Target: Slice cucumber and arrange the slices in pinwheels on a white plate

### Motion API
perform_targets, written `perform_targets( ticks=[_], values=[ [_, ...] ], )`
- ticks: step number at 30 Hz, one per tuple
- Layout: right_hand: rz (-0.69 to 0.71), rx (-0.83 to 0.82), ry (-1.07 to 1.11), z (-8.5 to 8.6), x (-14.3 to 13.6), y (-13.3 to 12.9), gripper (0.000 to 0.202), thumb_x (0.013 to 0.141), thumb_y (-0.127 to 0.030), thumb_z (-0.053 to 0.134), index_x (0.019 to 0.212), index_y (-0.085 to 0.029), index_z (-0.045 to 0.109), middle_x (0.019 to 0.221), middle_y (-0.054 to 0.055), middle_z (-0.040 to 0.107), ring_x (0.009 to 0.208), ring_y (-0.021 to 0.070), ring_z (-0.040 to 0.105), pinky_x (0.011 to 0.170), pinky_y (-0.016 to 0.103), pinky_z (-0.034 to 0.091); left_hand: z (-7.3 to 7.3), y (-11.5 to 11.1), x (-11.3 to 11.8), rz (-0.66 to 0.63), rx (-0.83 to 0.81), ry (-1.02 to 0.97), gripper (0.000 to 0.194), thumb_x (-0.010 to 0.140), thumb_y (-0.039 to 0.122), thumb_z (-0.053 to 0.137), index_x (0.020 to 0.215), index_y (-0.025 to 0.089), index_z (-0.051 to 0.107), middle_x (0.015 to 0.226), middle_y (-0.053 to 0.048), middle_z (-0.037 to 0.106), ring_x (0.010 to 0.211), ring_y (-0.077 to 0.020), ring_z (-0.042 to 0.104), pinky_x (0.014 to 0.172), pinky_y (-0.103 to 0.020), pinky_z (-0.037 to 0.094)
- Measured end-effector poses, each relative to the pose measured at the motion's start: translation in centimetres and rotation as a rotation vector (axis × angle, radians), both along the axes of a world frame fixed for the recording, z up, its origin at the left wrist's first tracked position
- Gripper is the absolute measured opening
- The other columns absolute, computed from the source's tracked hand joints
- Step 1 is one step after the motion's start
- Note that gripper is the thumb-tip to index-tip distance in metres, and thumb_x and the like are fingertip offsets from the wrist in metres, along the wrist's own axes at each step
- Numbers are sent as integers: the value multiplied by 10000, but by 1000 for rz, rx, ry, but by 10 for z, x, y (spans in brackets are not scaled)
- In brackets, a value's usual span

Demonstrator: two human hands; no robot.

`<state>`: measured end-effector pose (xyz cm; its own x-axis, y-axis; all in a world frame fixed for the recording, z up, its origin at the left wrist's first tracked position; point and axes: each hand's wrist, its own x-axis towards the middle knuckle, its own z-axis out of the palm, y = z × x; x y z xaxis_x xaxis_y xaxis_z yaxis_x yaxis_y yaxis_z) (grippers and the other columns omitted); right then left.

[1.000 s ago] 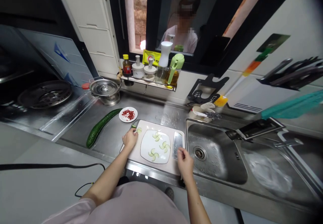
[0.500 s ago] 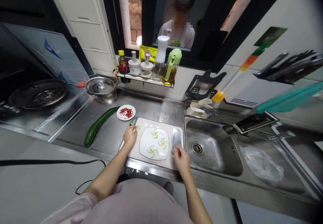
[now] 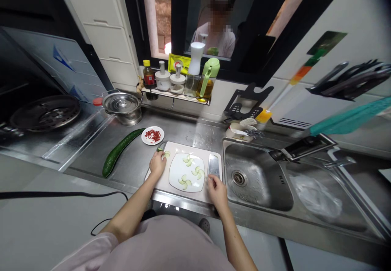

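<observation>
Along the cutting board's (image 3: pixel 163 182) right edge, right hand (image 3: pixel 217 189) half-curled by the cleaver (image 3: pixel 214 165). Left hand (image 3: pixel 157 165) bunched near loose cucumber slices (image 3: pixel 167 154), far-left corner. Can't tell if either's gripping. Risks?

Yeah, knocking the cleaver leftward could shove the square plate (image 3: pixel 176 168) mid-board and wreck the pinwheels (image 3: pixel 198 172). Count: three pinwheels, one plate, one cleaver, one whole cucumber (image 3: pixel 120 151).

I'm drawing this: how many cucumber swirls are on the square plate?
3: on the square plate, one cucumber swirl toward the far edge, one at the right, one toward the near edge. None looks hidden.
</observation>
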<state>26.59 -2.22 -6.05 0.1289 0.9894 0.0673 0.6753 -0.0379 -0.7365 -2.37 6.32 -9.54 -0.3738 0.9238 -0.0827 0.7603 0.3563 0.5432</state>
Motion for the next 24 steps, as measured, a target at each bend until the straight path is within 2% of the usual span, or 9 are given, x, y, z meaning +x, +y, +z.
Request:
perform_targets(
  ticks=[4, 7, 11, 13, 19, 24],
  values=[
    [4, 2, 2, 3, -3, 0, 416, 836, -461, 438, 938, -160, 706, 759, 73, 702, 677, 204, 607, 667, 302, 462, 0, 0, 1, 14, 69, -156, 213, 797, 190, 565, 964, 219, 694, 990, -76, 698, 910, -223, 628, 816, -309, 436],
    [40, 13, 26, 15, -9, 7, 392, 843, -445, 437, 920, -166, 702, 788, 74, 707, 685, 203, 605, 660, 299, 457, 5, 2, 3, 51, 136, -399, 173, 760, 216, 599, 901, 187, 694, 900, -71, 712, 834, -201, 631, 795, -301, 452],
    [96, 68, 56, 39, -28, 23, 336, 848, -396, 460, 915, -166, 695, 817, 78, 701, 715, 199, 604, 676, 293, 452, 26, -1, 11, 9, 178, -846, 218, 665, 272, 685, 834, 135, 682, 801, -67, 694, 727, -164, 623, 733, -282, 474],
    [137, 106, 74, 51, -41, 31, 294, 848, -364, 476, 916, -176, 691, 824, 69, 693, 713, 185, 596, 682, 285, 452, 42, -7, 17, -52, 186, -983, 273, 619, 293, 729, 833, 131, 682, 740, -42, 673, 690, -145, 610, 705, -267, 470],
    [285, 158, 148, 77, -73, 46, 194, 849, -304, 535, 923, -202, 682, 861, 39, 661, 720, 150, 571, 693, 268, 450, 84, -28, 33, -161, 168, -1110, 304, 594, 281, 771, 849, 149, 670, 668, 22, 609, 639, -96, 568, 663, -222, 443],
    [344, 146, 210, 84, -83, 48, 143, 837, -260, 556, 899, -209, 674, 880, 35, 655, 744, 143, 568, 679, 256, 448, 102, -34, 38, -224, 200, -1089, 272, 629, 260, 750, 863, 153, 661, 696, 7, 622, 673, -106, 573, 665, -222, 435]
  ],
)
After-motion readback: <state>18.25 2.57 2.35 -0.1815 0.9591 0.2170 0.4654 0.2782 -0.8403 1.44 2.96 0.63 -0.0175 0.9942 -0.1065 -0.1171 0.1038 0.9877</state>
